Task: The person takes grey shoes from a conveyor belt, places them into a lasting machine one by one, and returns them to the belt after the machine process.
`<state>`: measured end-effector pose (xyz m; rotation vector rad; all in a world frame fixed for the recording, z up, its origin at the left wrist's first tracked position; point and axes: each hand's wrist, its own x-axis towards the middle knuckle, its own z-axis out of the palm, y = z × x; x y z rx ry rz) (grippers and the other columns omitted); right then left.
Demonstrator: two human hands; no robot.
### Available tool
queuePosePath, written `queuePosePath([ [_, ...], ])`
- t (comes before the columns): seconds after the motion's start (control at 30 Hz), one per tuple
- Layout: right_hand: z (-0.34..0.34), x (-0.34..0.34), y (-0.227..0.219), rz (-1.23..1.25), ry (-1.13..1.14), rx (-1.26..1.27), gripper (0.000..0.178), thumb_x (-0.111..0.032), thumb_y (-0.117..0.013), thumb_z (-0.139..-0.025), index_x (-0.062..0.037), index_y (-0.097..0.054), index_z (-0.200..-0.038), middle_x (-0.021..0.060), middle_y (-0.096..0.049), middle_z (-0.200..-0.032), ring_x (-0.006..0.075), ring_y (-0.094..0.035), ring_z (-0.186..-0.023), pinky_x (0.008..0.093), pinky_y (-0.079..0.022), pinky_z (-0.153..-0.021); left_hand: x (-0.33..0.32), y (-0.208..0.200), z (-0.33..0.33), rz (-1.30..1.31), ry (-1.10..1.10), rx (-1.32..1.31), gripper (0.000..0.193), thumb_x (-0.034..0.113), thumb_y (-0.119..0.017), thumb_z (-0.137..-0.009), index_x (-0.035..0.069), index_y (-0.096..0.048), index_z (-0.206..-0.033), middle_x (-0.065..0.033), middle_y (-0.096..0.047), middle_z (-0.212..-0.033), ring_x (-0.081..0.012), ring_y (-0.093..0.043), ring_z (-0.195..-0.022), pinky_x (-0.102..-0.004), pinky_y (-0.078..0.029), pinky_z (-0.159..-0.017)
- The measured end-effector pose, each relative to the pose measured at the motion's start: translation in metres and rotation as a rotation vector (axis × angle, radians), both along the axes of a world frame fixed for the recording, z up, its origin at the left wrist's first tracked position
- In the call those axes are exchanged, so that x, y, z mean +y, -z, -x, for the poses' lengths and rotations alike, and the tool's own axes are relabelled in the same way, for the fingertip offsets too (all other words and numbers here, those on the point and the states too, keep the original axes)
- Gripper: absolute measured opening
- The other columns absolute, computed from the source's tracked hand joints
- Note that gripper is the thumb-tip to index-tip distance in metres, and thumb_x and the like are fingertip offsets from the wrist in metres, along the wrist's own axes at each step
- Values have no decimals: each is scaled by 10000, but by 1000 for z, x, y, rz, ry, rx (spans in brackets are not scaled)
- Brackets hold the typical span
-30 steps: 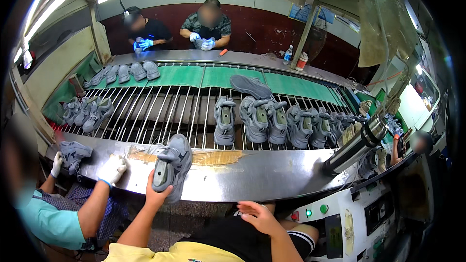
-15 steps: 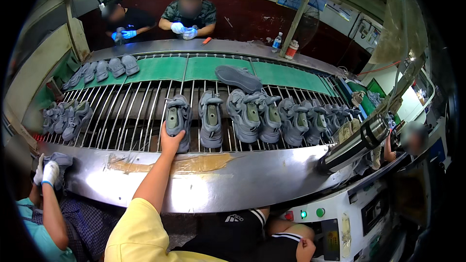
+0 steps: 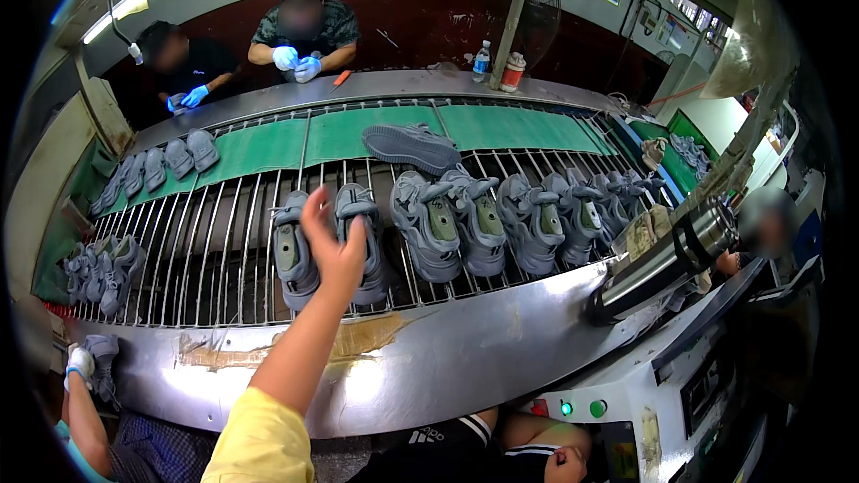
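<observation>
Over the rack (image 3: 215, 250), I'm hovering an empty, wide-spread left hand (image 3: 336, 258), its thumb possibly snagging a shoe (image 3: 373, 279); right hand's (image 3: 566, 465) grip unreadable.

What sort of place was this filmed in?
Likely a shoe factory line: grey shoes lined up on a metal-bar rack, gloved workers opposite, and a machine panel with push buttons.
</observation>
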<state>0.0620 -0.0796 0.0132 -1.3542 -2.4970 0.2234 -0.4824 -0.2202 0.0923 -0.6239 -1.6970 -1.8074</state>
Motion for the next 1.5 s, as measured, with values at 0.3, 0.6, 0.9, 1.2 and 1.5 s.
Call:
queuePosePath([
  [0.3, 3, 23, 9, 77, 93, -105, 114, -214, -632, -745, -100, -632, -738, 104, -634, -826, 347, -597, -788, 441, -493, -740, 228, 18, 198, -73, 117, -1142, 837, 356, -736, -712, 38, -311, -1359, -197, -440, -1315, -318, -475, -1181, -386, -457, -892],
  [0.6, 11, 30, 14, 11, 67, -49, 122, -156, -648, -747, -72, -687, -827, 166, -664, -923, 378, -621, -898, 458, -501, -835, 309, 99, 255, -89, -14, -1460, 1135, 399, -775, -675, 74, -8, -1447, -270, -283, -1423, -419, -359, -1273, -601, -291, -1007],
  [0.9, -5, 59, 27, 147, 150, -38, 73, -113, -638, -757, -47, -665, -773, 166, -664, -863, 365, -621, -863, 457, -494, -847, 349, 117, 255, -114, -84, -1460, 1140, 297, -830, -583, 65, -58, -1389, -194, -396, -1319, -421, -524, -1084, -632, -379, -897],
  [1.2, -6, 115, 18, -25, 36, 119, 133, -186, -629, -755, -59, -663, -769, 129, -664, -823, 310, -617, -783, 442, -497, -773, 324, 89, 221, -511, 882, -1172, 663, 438, -571, -838, 54, -378, -1344, -173, -432, -1359, -394, -470, -1194, -586, -384, -977],
  [1.5, -4, 110, 51, -17, 80, 273, 101, -104, -636, -618, -82, -539, -596, 74, -523, -544, 279, -540, -537, 395, -428, -502, 223, 27, 40, -580, 1214, -1145, 610, 448, -534, -838, 71, -451, -1310, -146, -516, -1303, -331, -503, -1179, -493, -400, -1001],
])
